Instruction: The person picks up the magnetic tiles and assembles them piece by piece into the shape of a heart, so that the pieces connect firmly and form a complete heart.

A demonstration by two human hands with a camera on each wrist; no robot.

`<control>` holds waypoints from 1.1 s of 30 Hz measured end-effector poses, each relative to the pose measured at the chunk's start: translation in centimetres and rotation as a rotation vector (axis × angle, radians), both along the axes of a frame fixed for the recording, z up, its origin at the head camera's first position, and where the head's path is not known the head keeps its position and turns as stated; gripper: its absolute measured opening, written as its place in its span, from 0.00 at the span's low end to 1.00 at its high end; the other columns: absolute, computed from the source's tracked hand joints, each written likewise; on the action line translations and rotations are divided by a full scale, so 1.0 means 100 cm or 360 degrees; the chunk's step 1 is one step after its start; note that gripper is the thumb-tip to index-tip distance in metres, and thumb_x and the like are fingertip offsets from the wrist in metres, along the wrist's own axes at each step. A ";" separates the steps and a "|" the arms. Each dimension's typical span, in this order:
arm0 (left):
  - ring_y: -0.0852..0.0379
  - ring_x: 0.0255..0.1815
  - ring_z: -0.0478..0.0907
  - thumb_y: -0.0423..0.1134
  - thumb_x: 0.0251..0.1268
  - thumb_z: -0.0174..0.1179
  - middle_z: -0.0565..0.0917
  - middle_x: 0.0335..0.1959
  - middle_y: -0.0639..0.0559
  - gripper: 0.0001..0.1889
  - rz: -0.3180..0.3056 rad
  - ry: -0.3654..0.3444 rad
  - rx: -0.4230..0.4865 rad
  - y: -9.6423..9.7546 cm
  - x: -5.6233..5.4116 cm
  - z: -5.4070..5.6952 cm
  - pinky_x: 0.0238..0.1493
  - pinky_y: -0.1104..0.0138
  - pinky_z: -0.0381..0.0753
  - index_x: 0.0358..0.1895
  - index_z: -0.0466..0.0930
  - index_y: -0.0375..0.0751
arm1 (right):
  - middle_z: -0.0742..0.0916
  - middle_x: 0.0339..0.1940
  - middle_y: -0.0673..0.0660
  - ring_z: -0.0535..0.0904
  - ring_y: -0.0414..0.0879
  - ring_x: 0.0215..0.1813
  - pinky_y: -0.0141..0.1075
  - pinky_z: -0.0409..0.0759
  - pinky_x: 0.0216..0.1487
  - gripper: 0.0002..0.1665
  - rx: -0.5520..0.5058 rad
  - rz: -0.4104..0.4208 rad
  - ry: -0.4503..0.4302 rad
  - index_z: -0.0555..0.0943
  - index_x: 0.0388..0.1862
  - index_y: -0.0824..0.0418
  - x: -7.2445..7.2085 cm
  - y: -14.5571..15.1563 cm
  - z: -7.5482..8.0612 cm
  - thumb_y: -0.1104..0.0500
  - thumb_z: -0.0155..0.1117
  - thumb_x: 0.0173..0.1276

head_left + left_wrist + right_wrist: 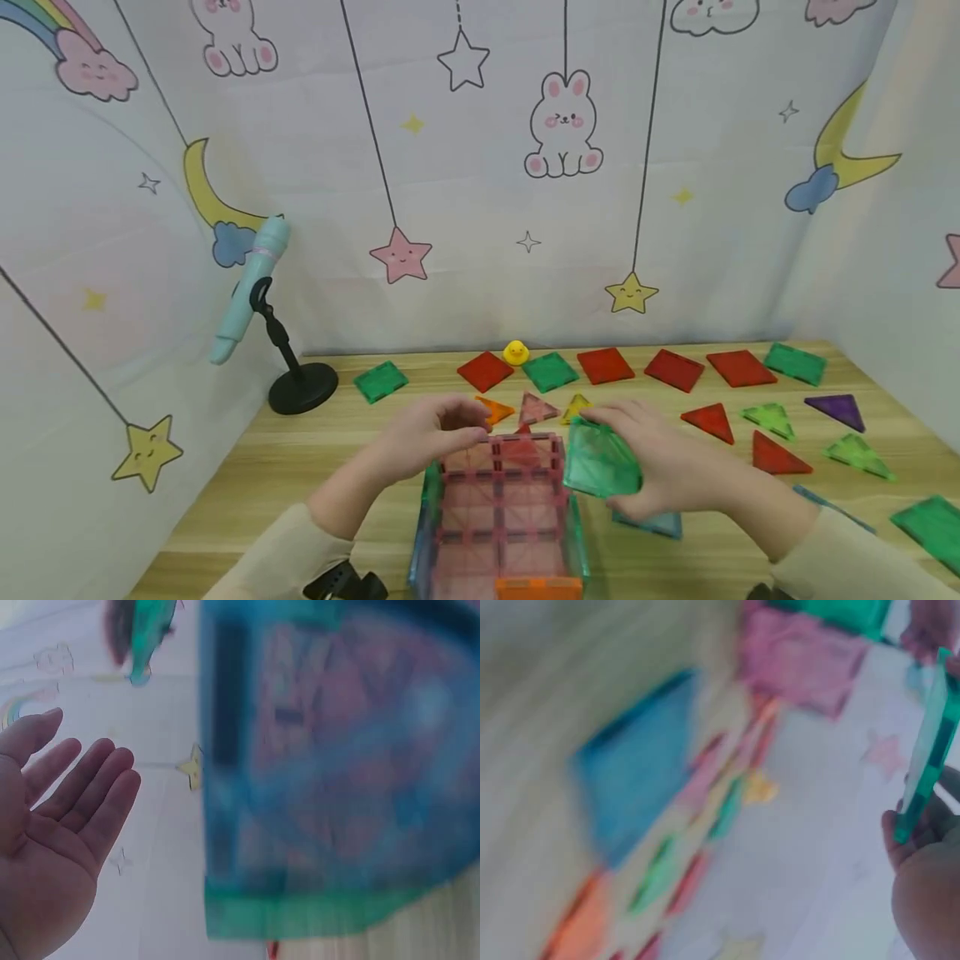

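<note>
My right hand grips a green translucent square tile, raised beside the far right corner of a box-like structure of magnetic tiles. That structure has a pink gridded inside, blue and green side walls, and an orange tile at its near right. In the right wrist view the green tile is seen edge-on between thumb and fingers. Over the structure's far left corner hovers my left hand, holding nothing; the left wrist view shows its palm with fingers extended. A blue tile lies under my right hand.
Red, green, orange and purple tiles lie spread over the back and right of the wooden table. A yellow rubber duck sits at the back. At left stands a light-blue toy microphone on a black stand, before a patterned cloth.
</note>
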State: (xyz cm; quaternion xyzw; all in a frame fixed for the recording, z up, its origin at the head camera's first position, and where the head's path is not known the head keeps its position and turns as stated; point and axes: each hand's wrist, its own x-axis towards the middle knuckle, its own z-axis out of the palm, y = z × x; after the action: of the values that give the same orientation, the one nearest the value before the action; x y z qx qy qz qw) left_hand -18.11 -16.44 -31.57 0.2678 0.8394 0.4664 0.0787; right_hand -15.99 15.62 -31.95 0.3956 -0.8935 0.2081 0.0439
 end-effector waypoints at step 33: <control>0.56 0.32 0.74 0.27 0.59 0.61 0.74 0.35 0.44 0.08 -0.0131 -0.0202 0.0368 -0.030 0.026 0.002 0.35 0.67 0.78 0.39 0.73 0.29 | 0.81 0.34 0.57 0.76 0.49 0.34 0.38 0.78 0.36 0.16 -0.0899 0.0044 -0.1328 0.79 0.46 0.64 -0.004 -0.074 -0.001 0.52 0.60 0.68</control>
State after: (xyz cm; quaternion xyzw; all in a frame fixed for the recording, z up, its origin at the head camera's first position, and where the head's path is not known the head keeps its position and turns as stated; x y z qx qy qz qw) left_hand -15.53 -19.45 -31.33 0.2793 0.7616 0.5724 0.1194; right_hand -16.42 8.18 -32.02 0.2630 -0.7383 0.5829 -0.2144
